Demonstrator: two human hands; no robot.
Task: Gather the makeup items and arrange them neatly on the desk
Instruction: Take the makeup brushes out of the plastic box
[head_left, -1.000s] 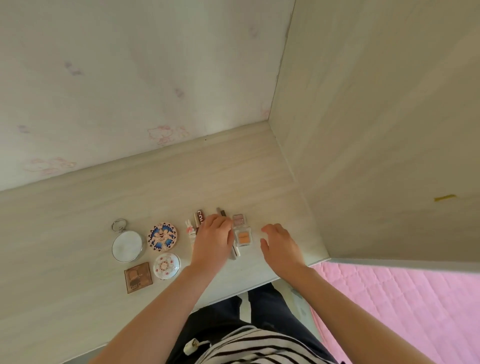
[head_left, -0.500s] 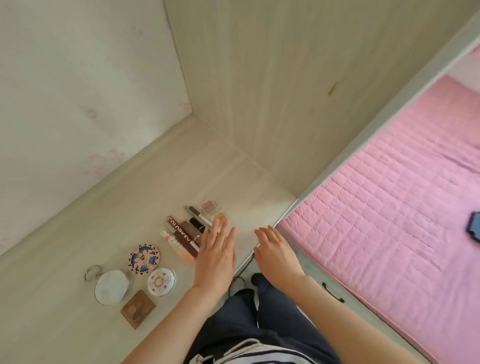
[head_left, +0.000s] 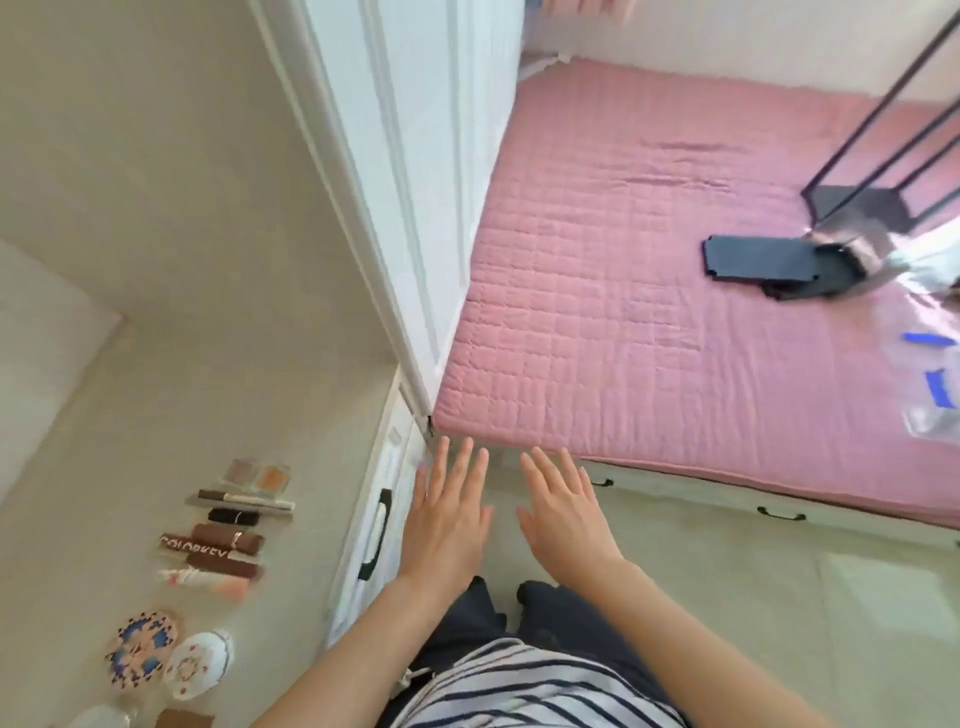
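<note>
The makeup lies in a row on the pale wooden desk (head_left: 130, 415) at the lower left. Two small square eyeshadow pans (head_left: 258, 475) lie at the far end, then a thin pencil (head_left: 244, 501), a black tube (head_left: 234, 517), brown lip tubes (head_left: 218, 548) and a pink tube (head_left: 208, 581). Nearer me lie a blue patterned round compact (head_left: 143, 647) and a white round compact (head_left: 197, 665). My left hand (head_left: 447, 519) and my right hand (head_left: 563, 512) are both flat, fingers spread, empty, held off the desk to its right.
White drawer fronts with black handles (head_left: 379, 540) face the desk's right edge. A white door panel (head_left: 405, 182) stands beyond. A pink quilted mattress (head_left: 649, 286) fills the right, with a black stand (head_left: 779, 260) and clear bags with blue tape (head_left: 935, 384) on it.
The view has swung right, from the desk corner to the mattress. Both hands have come off the makeup and the desk and now hover spread beside it.
</note>
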